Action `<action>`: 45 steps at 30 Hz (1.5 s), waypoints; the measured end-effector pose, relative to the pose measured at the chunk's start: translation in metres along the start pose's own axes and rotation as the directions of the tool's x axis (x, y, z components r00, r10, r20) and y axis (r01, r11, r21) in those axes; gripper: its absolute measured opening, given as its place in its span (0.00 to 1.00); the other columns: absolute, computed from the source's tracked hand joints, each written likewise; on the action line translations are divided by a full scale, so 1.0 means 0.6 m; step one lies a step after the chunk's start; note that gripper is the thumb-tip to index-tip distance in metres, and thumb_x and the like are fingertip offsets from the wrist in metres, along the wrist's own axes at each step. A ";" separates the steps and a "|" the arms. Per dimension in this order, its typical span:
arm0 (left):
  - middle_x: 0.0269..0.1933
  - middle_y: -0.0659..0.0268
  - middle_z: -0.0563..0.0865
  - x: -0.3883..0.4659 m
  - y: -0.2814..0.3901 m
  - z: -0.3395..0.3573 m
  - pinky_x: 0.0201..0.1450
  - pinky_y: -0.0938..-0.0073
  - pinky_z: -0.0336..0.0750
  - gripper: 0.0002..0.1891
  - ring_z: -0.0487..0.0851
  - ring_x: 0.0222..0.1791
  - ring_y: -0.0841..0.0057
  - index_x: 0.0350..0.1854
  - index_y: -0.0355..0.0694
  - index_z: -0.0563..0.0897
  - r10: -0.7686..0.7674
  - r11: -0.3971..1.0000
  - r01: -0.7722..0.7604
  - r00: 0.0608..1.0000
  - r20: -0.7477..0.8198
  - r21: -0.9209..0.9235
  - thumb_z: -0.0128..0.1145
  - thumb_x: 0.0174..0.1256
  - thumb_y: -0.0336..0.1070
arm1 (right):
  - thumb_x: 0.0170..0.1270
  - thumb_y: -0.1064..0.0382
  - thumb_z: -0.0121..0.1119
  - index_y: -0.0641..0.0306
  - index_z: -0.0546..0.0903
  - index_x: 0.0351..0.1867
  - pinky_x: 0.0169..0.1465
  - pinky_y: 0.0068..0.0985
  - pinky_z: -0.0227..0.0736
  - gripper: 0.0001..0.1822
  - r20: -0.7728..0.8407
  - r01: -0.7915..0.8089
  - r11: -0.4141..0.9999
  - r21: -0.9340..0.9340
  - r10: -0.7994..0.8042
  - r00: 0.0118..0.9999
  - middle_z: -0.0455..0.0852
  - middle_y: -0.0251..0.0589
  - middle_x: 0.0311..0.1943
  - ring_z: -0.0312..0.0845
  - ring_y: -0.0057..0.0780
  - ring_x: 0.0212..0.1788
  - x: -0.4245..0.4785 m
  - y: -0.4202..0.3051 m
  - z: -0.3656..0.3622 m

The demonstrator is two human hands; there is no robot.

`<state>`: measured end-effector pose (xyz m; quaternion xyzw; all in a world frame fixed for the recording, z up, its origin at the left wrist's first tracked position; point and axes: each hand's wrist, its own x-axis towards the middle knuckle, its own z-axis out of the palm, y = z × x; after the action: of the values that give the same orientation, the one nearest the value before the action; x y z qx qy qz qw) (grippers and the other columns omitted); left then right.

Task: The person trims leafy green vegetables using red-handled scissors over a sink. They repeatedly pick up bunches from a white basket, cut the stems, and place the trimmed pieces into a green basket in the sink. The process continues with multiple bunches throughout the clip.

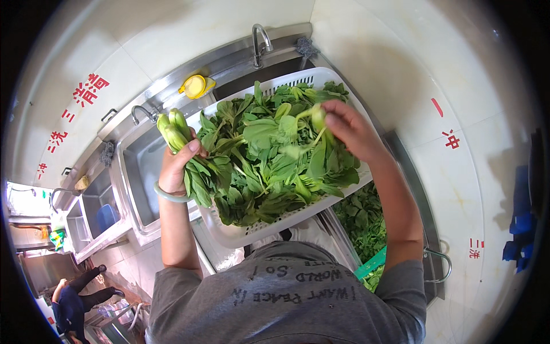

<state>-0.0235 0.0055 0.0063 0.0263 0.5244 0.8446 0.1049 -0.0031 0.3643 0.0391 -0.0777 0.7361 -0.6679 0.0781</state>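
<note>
A white plastic basket (240, 243) of loose leafy greens (266, 159) rests in front of me, partly over a steel sink. My left hand (178, 161), with a pale bangle at the wrist, holds a bunch of bok choy (174, 131), its pale green stem bases pointing up and away and its leaves hanging down by the basket's left side. Over the right part of the basket, my right hand (346, 127) grips a single bok choy (317, 117) by its base, between thumb and fingers. The leaves of that piece look blurred.
Steel sinks (144, 176) run along the wall to the left, with curved faucets (256, 45). A yellow-rimmed container (194, 87) sits on the sink ledge. More greens lie in a sink (365, 215) at lower right, beside a green plastic edge (371, 263). Another person (71, 307) is at far lower left.
</note>
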 end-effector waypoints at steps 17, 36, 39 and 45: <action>0.46 0.65 0.85 0.049 -0.009 0.151 0.43 0.80 0.76 0.21 0.80 0.39 0.83 0.51 0.34 0.78 -0.017 0.967 -0.047 0.969 0.248 0.250 0.70 0.58 0.35 | 0.70 0.63 0.56 0.65 0.72 0.51 0.46 0.27 0.75 0.13 0.270 -0.157 0.905 0.396 0.048 0.962 0.79 0.35 0.43 0.78 0.24 0.43 0.057 -0.009 0.084; 0.46 0.60 0.83 0.060 -0.025 0.137 0.52 0.71 0.75 0.32 0.82 0.46 0.70 0.57 0.38 0.73 0.060 0.675 -0.381 0.882 0.468 0.632 0.73 0.49 0.37 | 0.69 0.69 0.57 0.68 0.73 0.54 0.54 0.23 0.74 0.14 0.229 0.020 0.981 0.193 -0.065 0.971 0.81 0.35 0.46 0.77 0.19 0.48 0.047 0.042 0.106; 0.42 0.57 0.83 0.058 -0.025 0.142 0.47 0.69 0.76 0.29 0.83 0.42 0.64 0.53 0.38 0.74 0.103 0.676 -0.409 0.876 0.470 0.613 0.72 0.48 0.38 | 0.70 0.69 0.57 0.68 0.72 0.52 0.53 0.22 0.74 0.12 0.230 0.016 0.968 0.251 -0.076 0.970 0.81 0.35 0.46 0.77 0.19 0.48 0.045 0.044 0.108; 0.38 0.55 0.84 0.054 -0.018 0.138 0.44 0.65 0.76 0.27 0.84 0.39 0.58 0.49 0.39 0.74 -0.056 0.424 -0.380 0.895 0.443 0.822 0.70 0.44 0.38 | 0.68 0.73 0.55 0.66 0.72 0.55 0.51 0.23 0.74 0.15 0.234 -0.034 0.979 0.202 -0.015 0.972 0.80 0.33 0.47 0.76 0.18 0.48 0.025 0.047 0.110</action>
<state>-0.0408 0.0894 0.0314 0.3036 0.8501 0.4193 0.0968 -0.0036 0.2998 0.0044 -0.1440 0.6494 -0.7259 0.1751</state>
